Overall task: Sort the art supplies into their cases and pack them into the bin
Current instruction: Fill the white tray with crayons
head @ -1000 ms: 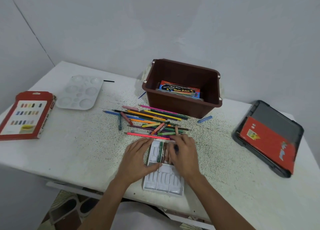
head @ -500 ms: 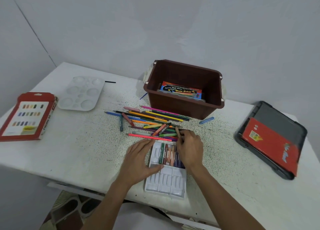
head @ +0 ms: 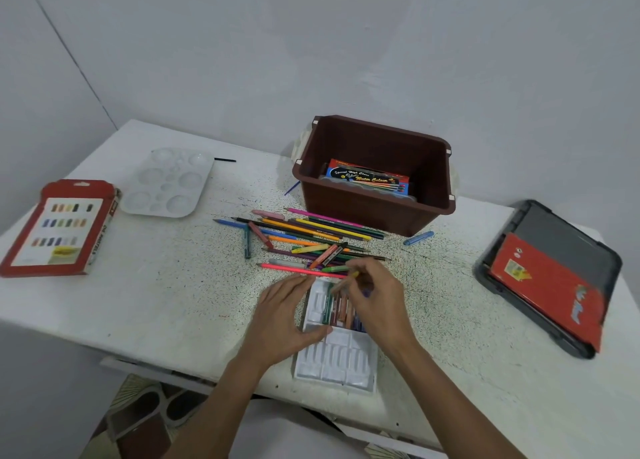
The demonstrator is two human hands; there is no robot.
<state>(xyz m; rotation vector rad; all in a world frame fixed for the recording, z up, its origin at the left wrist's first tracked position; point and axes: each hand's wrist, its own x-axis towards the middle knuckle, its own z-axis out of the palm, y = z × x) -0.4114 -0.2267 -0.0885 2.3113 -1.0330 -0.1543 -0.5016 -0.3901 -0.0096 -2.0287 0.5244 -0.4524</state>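
Note:
A white plastic pastel tray [head: 337, 361] lies at the table's near edge, with several pastel sticks [head: 337, 311] in its far slots. My left hand [head: 282, 316] rests flat against the tray's left side, thumb across its middle. Just above the tray's far end, my right hand [head: 375, 303] pinches a small yellowish pastel stick [head: 354, 273]. Beyond the tray lies a loose pile of coloured pencils and crayons [head: 311, 232]. Behind the pile stands the brown bin [head: 377, 213], holding a watercolour box [head: 369, 178].
A red pastel box [head: 65, 226] and a white paint palette [head: 168, 181] lie at the left. At the right, a grey lid [head: 568, 237] carries a red box [head: 547, 292]. A blue crayon [head: 417, 239] lies beside the bin.
My right hand reached from the tray into the pile, then drew back over the tray's far end with a small stick pinched in its fingers. The left hand stayed on the tray.

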